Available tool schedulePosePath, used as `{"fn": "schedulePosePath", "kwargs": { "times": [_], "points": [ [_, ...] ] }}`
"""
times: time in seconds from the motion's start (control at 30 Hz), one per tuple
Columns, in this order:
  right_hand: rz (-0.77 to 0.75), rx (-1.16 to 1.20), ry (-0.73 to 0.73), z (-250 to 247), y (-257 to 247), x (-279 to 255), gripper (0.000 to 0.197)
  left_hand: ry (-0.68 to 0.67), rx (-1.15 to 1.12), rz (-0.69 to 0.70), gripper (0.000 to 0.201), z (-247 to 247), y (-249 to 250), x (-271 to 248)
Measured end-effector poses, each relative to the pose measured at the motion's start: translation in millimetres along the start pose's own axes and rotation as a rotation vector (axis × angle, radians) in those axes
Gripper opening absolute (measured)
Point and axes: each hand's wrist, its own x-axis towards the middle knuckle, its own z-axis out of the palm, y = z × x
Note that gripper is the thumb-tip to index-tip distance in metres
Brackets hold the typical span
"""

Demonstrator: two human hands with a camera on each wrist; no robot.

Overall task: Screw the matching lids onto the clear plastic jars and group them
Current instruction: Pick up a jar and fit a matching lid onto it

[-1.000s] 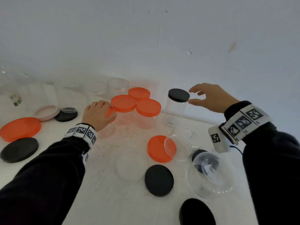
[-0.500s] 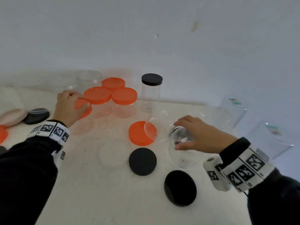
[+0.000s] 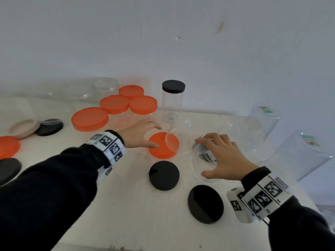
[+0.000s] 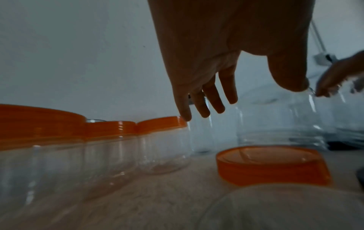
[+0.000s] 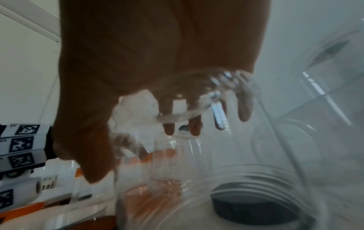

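A loose orange lid [image 3: 161,151] [image 4: 271,163] lies flat mid-table. My left hand [image 3: 157,136] [image 4: 248,99] hovers over its left edge, fingers straight and spread, holding nothing. A small clear jar [image 3: 181,136] lies tipped with its mouth over that lid. My right hand [image 3: 201,157] [image 5: 138,152] curls over a wider clear jar [image 3: 201,171] [image 5: 246,194] lying on its side, thumb at the near rim. A black lid [image 5: 252,207] shows through this jar. Two more black lids [image 3: 164,175] [image 3: 205,203] lie in front. Several orange-lidded jars [image 3: 114,104] and a tall black-lidded jar [image 3: 173,98] stand grouped at the back.
Large clear jars [image 3: 264,120] [image 3: 304,154] stand upside down at the right. At the left lie a pale lid [image 3: 24,127], a black lid [image 3: 49,126], an orange lid [image 3: 7,147] and another black lid [image 3: 9,169]. A clear lid [image 4: 285,207] lies near my left wrist. The wall is close behind.
My left hand let go of the orange-lidded jar on the left of the group and moved right to the loose orange lid. My right hand came down from the black-lidded jar onto the lying jar.
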Motion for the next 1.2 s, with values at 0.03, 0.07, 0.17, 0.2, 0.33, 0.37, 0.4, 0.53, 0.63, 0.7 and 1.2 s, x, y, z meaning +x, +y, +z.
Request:
{"fn": "schedulePosePath", "kwargs": {
  "times": [0.03, 0.07, 0.17, 0.2, 0.33, 0.37, 0.4, 0.53, 0.63, 0.7, 1.2],
  "points": [
    [0.007, -0.010, 0.004, 1, 0, -1, 0.090, -0.045, 0.032, -0.002, 0.069, 5, 4, 6],
    [0.015, -0.022, 0.004, 2, 0, -1, 0.090, -0.087, 0.059, -0.014, 0.072, 9, 8, 13],
    [0.039, -0.039, 0.015, 4, -1, -2, 0.090, -0.158, 0.117, -0.061, 0.083, 16, 17, 27],
    [0.045, -0.037, 0.023, 5, -1, -2, 0.090, -0.164, 0.127, -0.073, 0.086, 18, 18, 31],
    [0.072, -0.062, 0.048, 8, 0, -4, 0.091, -0.208, 0.136, -0.121, 0.102, 24, 16, 37],
    [0.075, -0.072, 0.052, 8, 0, -4, 0.093, -0.223, 0.143, -0.131, 0.106, 25, 16, 38],
    [0.079, -0.081, 0.055, 9, 0, -4, 0.095, -0.236, 0.148, -0.139, 0.108, 26, 16, 40],
    [0.084, -0.094, 0.070, 11, 0, -2, 0.096, -0.261, 0.121, -0.178, 0.114, 26, 19, 45],
    [0.079, -0.111, 0.067, 12, -1, -1, 0.096, -0.266, 0.090, -0.198, 0.115, 26, 21, 47],
    [0.076, -0.115, 0.066, 13, 0, 0, 0.096, -0.264, 0.097, -0.207, 0.115, 26, 22, 47],
    [0.052, 0.081, 0.179, 15, 4, -4, 0.089, -0.170, 0.236, -0.222, 0.108, 10, 0, 37]
  ]
}}
